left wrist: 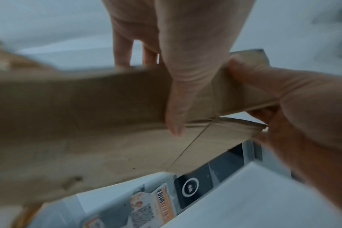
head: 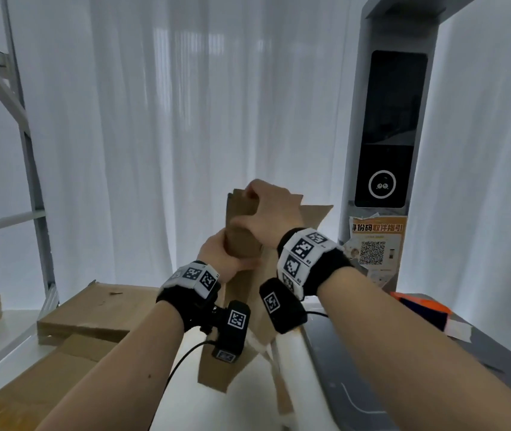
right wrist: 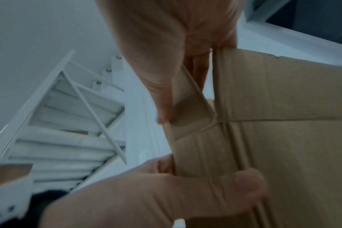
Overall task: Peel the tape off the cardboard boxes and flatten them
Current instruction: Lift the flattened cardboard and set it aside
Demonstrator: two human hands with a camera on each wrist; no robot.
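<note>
I hold a brown cardboard box (head: 238, 362) upright in the air, folded nearly flat. My left hand (head: 221, 255) grips its left edge at mid height, thumb across the face (left wrist: 176, 108) and fingers behind. Higher up, my right hand (head: 263, 206) grips the top flap, with the fingers curled over its upper edge. In the right wrist view the right hand (right wrist: 162, 86) pinches a narrow flap of the box (right wrist: 283, 138). Pale tape strips (head: 268, 353) hang from the box's lower end. The box (left wrist: 88, 123) fills the left wrist view.
Flattened cardboard (head: 92, 309) lies stacked on the white surface at lower left. A grey shelf frame (head: 30, 157) stands left. A grey kiosk with a black screen (head: 388, 129) stands right, above a grey worktop (head: 372, 368) with an orange object (head: 419, 303). White curtains hang behind.
</note>
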